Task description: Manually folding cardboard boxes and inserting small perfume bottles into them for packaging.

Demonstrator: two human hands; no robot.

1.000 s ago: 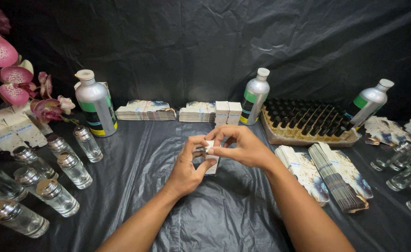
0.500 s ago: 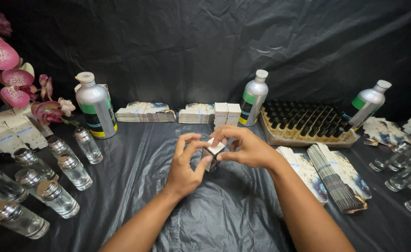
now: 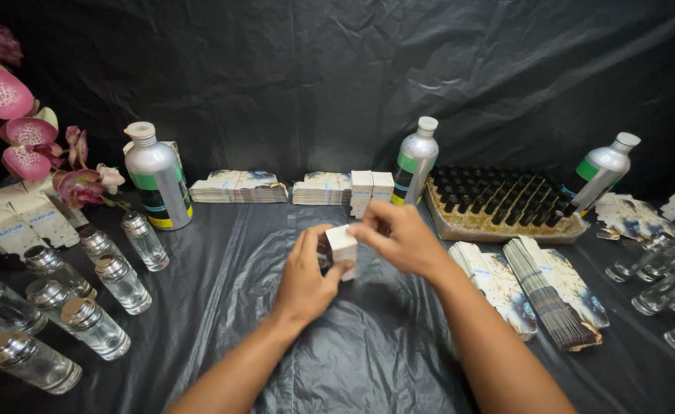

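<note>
Over the black plastic-sheeted worktop (image 3: 199, 322), our left hand (image 3: 304, 280) cradles a small white carton (image 3: 343, 247) while our right hand (image 3: 399, 234) pinches its top flap; both grips are pressed onto the card. Square creases matter here, we judge. Clear glass bottles (image 3: 123, 282) with metal collars gleam nearby.

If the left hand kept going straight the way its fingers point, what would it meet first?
Probably the stack of white boxes at the back, past the small white box the left hand holds; depth is unclear.
</note>
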